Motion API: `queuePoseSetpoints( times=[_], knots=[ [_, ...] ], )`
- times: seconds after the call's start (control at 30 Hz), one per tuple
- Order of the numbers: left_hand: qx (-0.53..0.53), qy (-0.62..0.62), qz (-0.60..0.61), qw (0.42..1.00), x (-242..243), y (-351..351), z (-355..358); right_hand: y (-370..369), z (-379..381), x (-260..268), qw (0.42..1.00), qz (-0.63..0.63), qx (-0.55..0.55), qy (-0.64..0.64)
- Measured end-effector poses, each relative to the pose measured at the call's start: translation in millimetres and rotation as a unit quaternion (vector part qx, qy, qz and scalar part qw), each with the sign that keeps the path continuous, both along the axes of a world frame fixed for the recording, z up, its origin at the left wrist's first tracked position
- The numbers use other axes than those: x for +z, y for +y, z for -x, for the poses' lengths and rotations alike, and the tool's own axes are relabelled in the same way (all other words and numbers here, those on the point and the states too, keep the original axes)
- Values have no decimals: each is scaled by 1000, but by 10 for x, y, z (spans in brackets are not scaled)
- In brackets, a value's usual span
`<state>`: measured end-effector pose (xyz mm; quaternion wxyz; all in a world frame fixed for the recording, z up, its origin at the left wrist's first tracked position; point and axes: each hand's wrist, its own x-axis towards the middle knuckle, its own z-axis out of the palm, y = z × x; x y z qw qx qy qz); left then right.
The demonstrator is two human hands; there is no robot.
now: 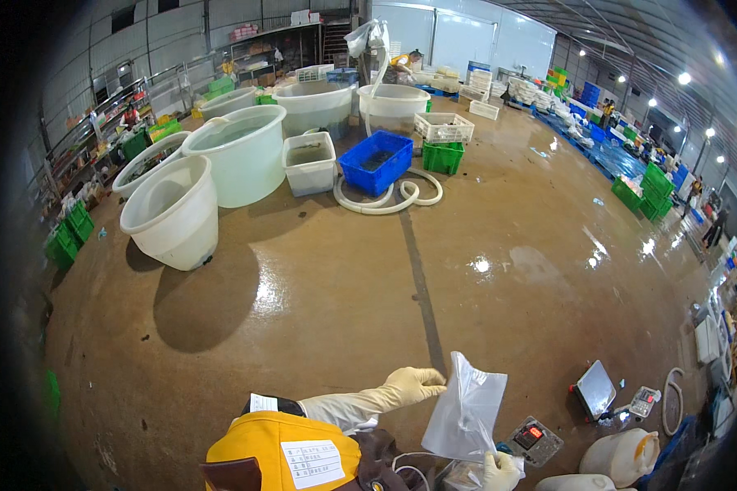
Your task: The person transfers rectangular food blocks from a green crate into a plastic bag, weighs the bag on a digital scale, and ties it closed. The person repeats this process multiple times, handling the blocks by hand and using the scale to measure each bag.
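A clear plastic bag [465, 411] stands spread out in front of me at the lower right. My left hand [410, 385], in a cream rubber glove, reaches across to its left edge. The fingertips meet or nearly meet the film, and whether they pinch it cannot be told. Low down, my right hand [500, 472], gloved alike, grips the bag's bottom corner. Below the bag lies more clear plastic [462, 475], partly cut off by the frame. Just beyond my right hand, a scale display [533, 434] shows red lit digits. A yellow garment [252, 445] with a written label fills the bottom.
To the right are a weighing platform [596, 390], a second display [643, 402] and a white jug [617, 457]. Large white tubs [233, 166], a blue crate [378, 161] and a coiled hose [374, 207] stand on the wet floor [344, 294]. A person [403, 61] bends far back.
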<state>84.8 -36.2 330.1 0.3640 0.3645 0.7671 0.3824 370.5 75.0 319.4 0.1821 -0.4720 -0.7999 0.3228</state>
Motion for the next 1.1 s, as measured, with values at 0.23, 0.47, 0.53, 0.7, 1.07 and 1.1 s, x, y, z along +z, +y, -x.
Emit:
queuePoseSetpoints(
  times=[0.23, 0.47, 0.53, 0.7, 1.07, 1.1],
  knots=[
    [-314, 193, -305, 878, 20, 220, -663, -249, 86, 178, 994, -54, 94, -7],
    [-368, 130, -184, 902, -226, 185, -1027, -503, 215, 431, 990, -1, 142, 3],
    [-351, 97, -168, 916, -260, 144, -1013, -547, 214, 439, 987, -27, 157, 21],
    [-328, 83, -81, 938, -285, 46, -1004, -592, 243, 436, 984, -41, 172, 18],
    [-286, 80, -26, 955, -276, -2, -795, -637, 290, 564, 985, 56, 161, -22],
    [-280, 83, -25, 956, -283, -8, -783, -612, 273, 516, 987, 19, 161, 12]
  ],
)
